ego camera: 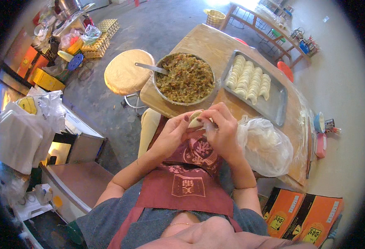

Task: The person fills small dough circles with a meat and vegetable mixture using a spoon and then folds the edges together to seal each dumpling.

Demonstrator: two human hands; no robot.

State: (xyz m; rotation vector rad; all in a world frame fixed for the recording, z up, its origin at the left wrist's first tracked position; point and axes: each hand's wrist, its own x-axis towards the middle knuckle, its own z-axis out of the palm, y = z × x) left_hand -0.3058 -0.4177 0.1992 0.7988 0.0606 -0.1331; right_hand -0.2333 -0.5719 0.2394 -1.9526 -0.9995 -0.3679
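A small dough dumpling [196, 120] is held between both hands above the near edge of the wooden table [198, 39]. My left hand [177, 129] cups it from the left, and the fingers of my right hand [219, 123] pinch its right edge. Just beyond my hands, a large metal bowl of chopped filling [185, 79] has a flat metal spatula [151, 68] resting in it. To the right, a metal tray [275, 105] carries several overlapping rows of shaped dumplings [249, 77]. A clear plastic bag [264, 147], apparently with dough inside, lies near my right forearm.
A round stool [128, 71] stands left of the bowl. Along the table's right edge are a thin rolling pin [309, 149], a blue cup [319, 122] and a pink container [320, 145]. Orange boxes [283, 211] sit at lower right; egg trays [97, 46] are stacked at upper left.
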